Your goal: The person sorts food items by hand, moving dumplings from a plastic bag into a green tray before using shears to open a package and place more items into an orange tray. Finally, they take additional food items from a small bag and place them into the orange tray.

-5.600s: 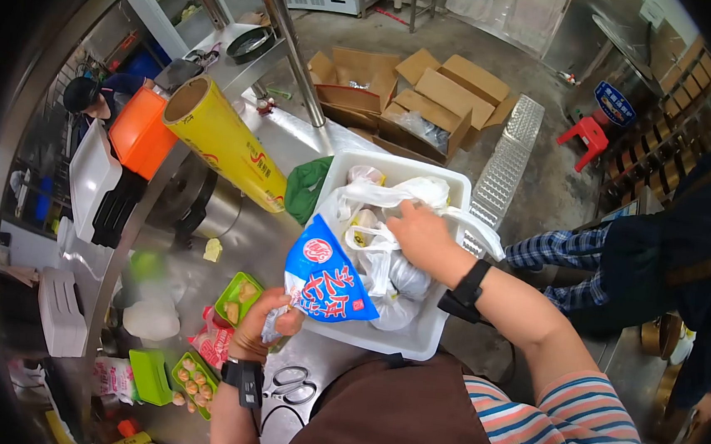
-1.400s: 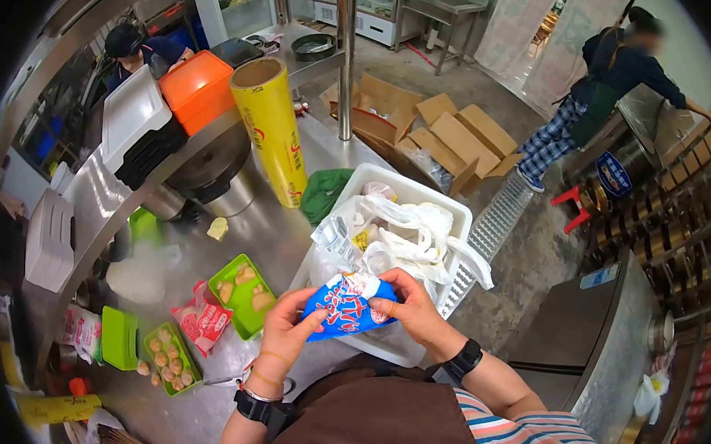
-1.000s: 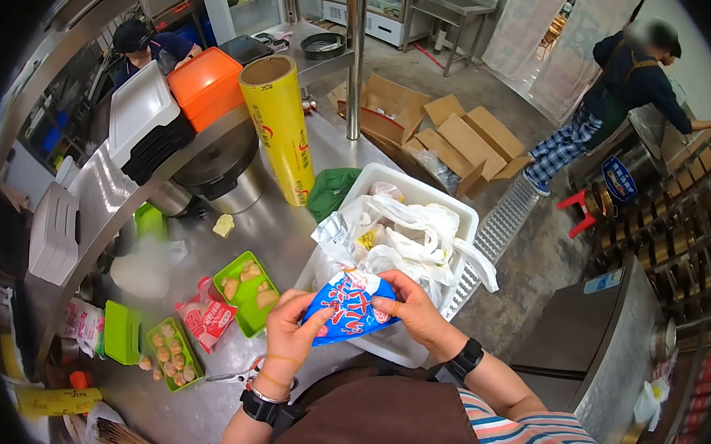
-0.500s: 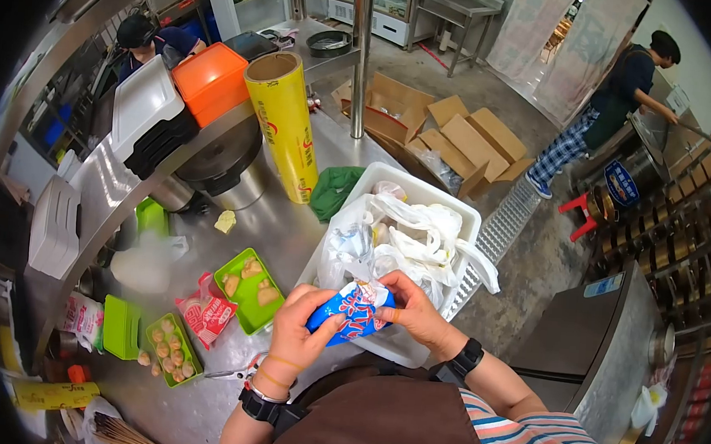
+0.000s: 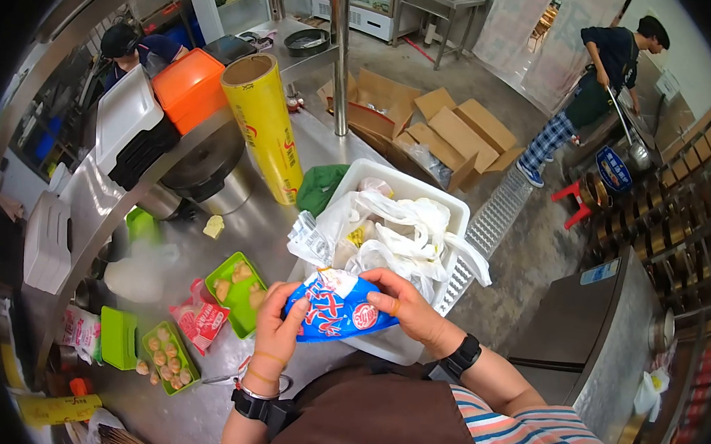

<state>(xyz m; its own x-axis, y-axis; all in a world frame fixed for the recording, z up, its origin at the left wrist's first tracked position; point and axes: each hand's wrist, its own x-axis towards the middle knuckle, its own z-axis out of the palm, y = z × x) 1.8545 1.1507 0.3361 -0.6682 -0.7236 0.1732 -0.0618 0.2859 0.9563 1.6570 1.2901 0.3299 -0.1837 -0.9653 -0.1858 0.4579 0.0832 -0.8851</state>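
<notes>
A blue plastic food packet (image 5: 336, 314) with white and red lettering is stretched flat between my hands, above the near edge of a white bin (image 5: 463, 218). My left hand (image 5: 278, 320) pinches its left end, thumb on top. The right end is gripped by my right hand (image 5: 406, 303), thumb pressed on the face. White plastic bags (image 5: 409, 234) fill the bin behind the packet. Left of my left hand lie a green tray (image 5: 240, 309) with pale lumps of food, a red and white packet (image 5: 199, 318), and a green tray of small round balls (image 5: 169, 358).
Scissors (image 5: 230, 377) lie on the steel table (image 5: 275, 236) by my left wrist. A tall yellow film roll (image 5: 263, 127) stands behind, near a green cloth (image 5: 318, 187). Cardboard boxes (image 5: 462, 134) sit on the floor. One person (image 5: 591, 90) holds a ladle at right; another (image 5: 139, 51) bends at left.
The blue packet has been spread flatter and wider, showing more of its face. My left hand has shifted slightly left. The person at right has turned and lowered the ladle towards a pot.
</notes>
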